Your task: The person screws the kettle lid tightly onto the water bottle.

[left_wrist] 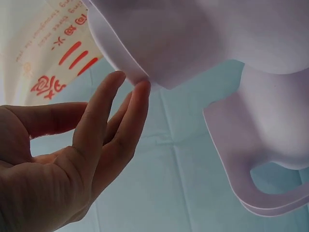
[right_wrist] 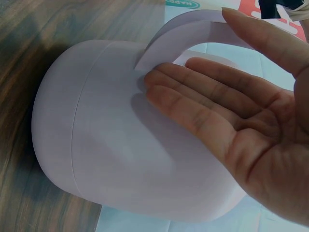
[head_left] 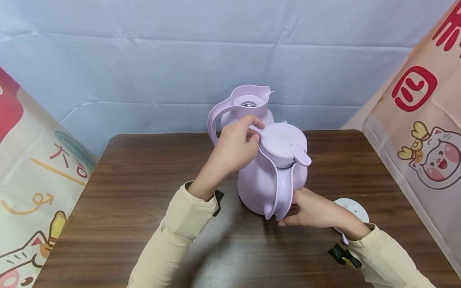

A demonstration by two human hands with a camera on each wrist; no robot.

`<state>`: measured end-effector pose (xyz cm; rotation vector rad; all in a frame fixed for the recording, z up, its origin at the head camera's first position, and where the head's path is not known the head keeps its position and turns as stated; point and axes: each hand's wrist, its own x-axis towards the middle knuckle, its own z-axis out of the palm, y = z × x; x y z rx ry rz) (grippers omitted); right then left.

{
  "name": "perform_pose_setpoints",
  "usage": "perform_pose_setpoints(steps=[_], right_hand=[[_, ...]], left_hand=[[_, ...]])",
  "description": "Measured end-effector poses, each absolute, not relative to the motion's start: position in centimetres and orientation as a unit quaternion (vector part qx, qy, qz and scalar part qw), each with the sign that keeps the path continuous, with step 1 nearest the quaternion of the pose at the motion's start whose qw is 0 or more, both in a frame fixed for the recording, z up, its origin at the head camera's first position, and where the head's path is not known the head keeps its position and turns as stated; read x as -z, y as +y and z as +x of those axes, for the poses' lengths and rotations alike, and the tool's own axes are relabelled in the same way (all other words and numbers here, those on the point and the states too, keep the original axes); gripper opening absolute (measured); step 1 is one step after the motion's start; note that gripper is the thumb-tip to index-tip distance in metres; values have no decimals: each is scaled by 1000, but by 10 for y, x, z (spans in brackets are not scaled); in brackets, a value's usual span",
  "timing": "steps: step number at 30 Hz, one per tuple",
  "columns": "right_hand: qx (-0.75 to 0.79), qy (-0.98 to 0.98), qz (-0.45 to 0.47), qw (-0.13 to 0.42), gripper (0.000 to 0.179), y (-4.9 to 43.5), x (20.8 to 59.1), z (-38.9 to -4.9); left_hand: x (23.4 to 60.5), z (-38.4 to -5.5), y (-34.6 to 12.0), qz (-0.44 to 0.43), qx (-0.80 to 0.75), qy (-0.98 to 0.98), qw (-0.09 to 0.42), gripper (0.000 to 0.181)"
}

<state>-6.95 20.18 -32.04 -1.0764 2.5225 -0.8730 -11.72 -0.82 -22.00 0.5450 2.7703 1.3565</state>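
A lilac jug (head_left: pixel 253 188) with its lid (head_left: pixel 281 138) on stands on the table, its handle (head_left: pixel 284 190) towards me. My left hand (head_left: pixel 235 140) is at the lidded jug's upper left rim. In the left wrist view, the fingertips touch the rim's edge while the thumb stays apart. Low beside the handle is my right hand (head_left: pixel 313 208). Its straight fingers reach to the jug's body in the right wrist view, with the thumb across the handle from them. Behind stands a second lilac jug (head_left: pixel 264 116), lidless, its inner mouth showing.
A round white and lilac lid piece (head_left: pixel 354 208) lies on the brown wooden table (head_left: pixel 144 180), partly behind my right forearm. A pale blue cloth (head_left: pixel 162 72) hangs behind the table. Printed sheets (head_left: pixel 414 140) flank both sides.
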Motion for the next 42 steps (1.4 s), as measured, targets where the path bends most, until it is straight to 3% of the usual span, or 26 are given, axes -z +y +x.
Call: perform_pose_setpoints(steps=[22, 31, 42], right_hand=[[302, 866, -389, 89, 18, 204, 326, -69], [296, 873, -369, 117, 17, 202, 320, -68], [295, 874, -370, 113, 16, 202, 321, -68]], left_hand=[[223, -120, -3, 194, -415, 889, 16, 28], [222, -116, -9, 180, -435, 882, 7, 22], [222, -117, -6, 184, -427, 886, 8, 23]])
